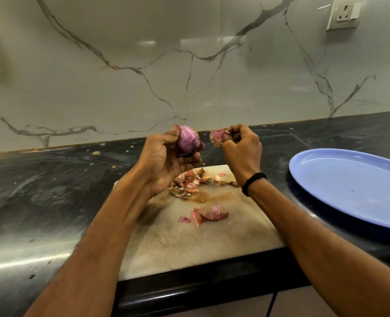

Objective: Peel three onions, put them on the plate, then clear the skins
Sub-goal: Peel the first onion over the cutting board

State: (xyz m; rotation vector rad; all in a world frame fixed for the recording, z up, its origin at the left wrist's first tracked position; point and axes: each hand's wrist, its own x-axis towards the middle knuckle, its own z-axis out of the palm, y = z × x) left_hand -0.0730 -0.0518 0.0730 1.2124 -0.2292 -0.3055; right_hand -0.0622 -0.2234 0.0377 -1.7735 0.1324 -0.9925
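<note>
Far left of the grip, just dark, speckled counter (40,191) under a marbled wall. Grips a purple onion (188,140) in the left hand (164,161), raised above the far edge of the cutting board (189,248), thumb behind it and fingers curled under its lower half, the smooth glossy side facing the camera. Just right of that, apart from the onion, pinches a torn piece of skin (217,137) in the right hand (242,152), fingers curled tight around it, at about the same height as the onion. Black band (253,183) on that wrist. Below both hands, on the far part of the board, a heap of dry skins (189,184). Nearer than the heap, under the gap between the forearms, a larger pink curl of skin (210,213) with a small scrap just to its left. Well right of the right hand, flat on the counter, a blue plate (349,186) with one tiny pink fleck on it. High above the plate, a wall socket (345,12).
</note>
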